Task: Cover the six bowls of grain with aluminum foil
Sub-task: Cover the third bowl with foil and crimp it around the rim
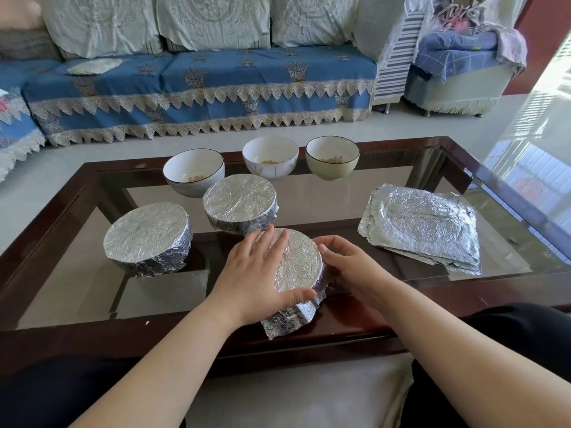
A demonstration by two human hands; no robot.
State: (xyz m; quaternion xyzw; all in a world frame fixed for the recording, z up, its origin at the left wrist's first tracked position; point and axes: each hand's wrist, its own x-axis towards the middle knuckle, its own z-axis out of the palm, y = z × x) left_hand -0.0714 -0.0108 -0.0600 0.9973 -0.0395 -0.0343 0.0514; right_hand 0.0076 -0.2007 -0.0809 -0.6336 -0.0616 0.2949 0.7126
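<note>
Head view: third bowl being wrapped, three bowls waiting uncovered.

From the left, a foil-covered bowl point(146, 239) and a second covered bowl point(240, 206) sit wrapped. At the near edge of the desk point(77, 193) the left hand point(256, 276) lies flat on the third bowl's foil point(298, 264), apparently pinning it, while the right hand point(346, 267) curls round its side, likely crimping the skirt. Behind stand three open bowls of grain point(194, 171). Spare foil sheets point(423, 227) lie right, with bare glass between.

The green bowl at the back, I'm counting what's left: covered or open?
Open: the green bowl has no foil over it, and grain shows inside.
</note>
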